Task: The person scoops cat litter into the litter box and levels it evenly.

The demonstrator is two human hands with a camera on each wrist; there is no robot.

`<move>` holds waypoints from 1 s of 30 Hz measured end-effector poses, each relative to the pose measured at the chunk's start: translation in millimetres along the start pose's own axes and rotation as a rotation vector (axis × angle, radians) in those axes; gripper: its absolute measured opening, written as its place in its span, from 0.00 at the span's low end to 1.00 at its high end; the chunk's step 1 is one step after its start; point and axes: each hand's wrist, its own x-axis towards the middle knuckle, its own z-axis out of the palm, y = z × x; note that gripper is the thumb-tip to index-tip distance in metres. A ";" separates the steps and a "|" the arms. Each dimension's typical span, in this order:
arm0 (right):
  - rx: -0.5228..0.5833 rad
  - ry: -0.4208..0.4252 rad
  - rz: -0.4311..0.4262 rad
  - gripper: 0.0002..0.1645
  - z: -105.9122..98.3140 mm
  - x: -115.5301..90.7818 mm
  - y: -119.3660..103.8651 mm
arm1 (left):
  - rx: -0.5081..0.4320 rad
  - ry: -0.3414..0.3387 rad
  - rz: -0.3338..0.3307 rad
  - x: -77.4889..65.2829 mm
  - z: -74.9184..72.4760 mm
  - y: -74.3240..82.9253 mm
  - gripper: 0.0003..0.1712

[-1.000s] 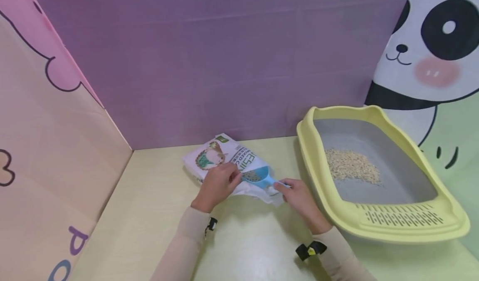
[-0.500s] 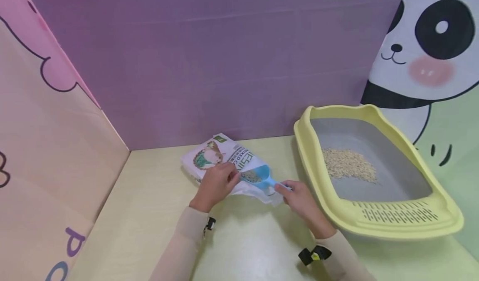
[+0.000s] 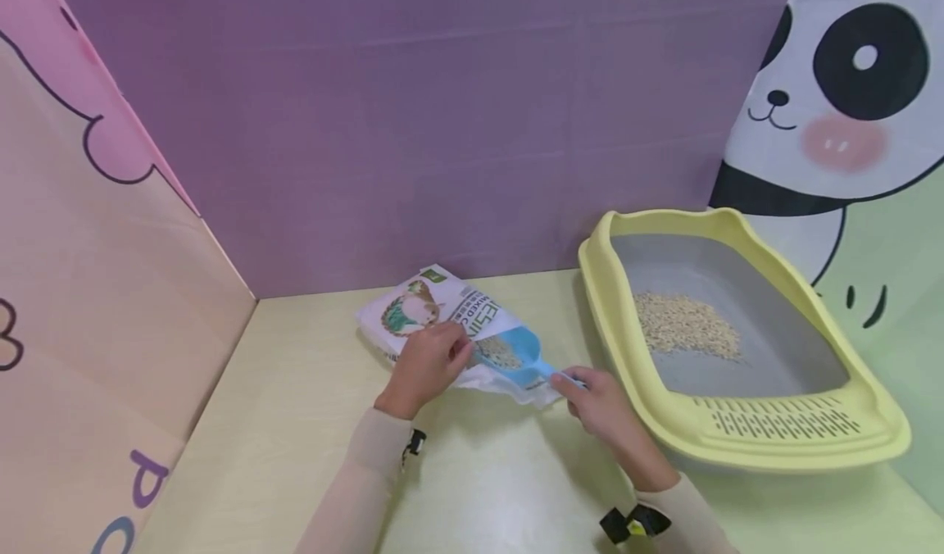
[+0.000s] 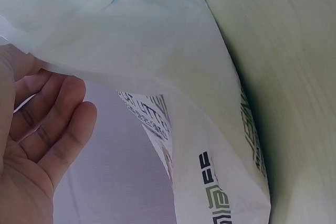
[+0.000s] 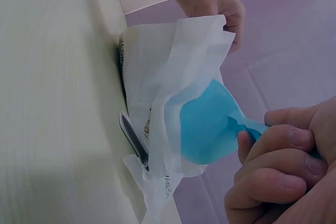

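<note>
A white cat litter bag [image 3: 413,312] with a cat picture lies on the table, its mouth toward my right side. My left hand [image 3: 430,364] pinches the upper edge of that mouth between thumb and fingers; in the left wrist view the raised plastic of the bag [image 4: 131,35] hangs from the thumb side. My right hand [image 3: 601,406] grips the handle of a light-blue scoop [image 3: 525,349]. Pale litter pellets [image 3: 497,353] lie in the scoop's bowl. In the right wrist view, the front of the scoop [image 5: 207,127] is inside the bag's mouth, partly hidden by plastic.
A litter box with a yellow rim [image 3: 782,447] and grey inside stands close to my right hand. A heap of litter pellets [image 3: 686,324] lies in it. A purple wall [image 3: 398,144] rises behind the bag, with printed panels at both sides.
My right hand has drawn the scoop slightly right and toward me, out along the bag's mouth. The left hand keeps its hold in nearly the same place.
</note>
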 end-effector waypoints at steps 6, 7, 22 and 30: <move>0.047 -0.004 0.003 0.20 -1.7 -5.4 1.6 | 0.016 0.008 0.008 -0.4 0.9 -0.7 0.09; 0.051 -0.002 0.007 0.20 -1.7 -5.8 2.1 | 0.019 0.008 0.009 -0.4 1.1 -0.9 0.09; 0.032 0.026 0.006 0.18 6.7 -8.0 9.8 | 0.018 -0.002 0.006 -0.1 0.5 -0.7 0.09; 0.068 0.000 0.021 0.19 6.9 -9.3 10.4 | 0.017 -0.008 0.000 0.0 1.1 -0.4 0.09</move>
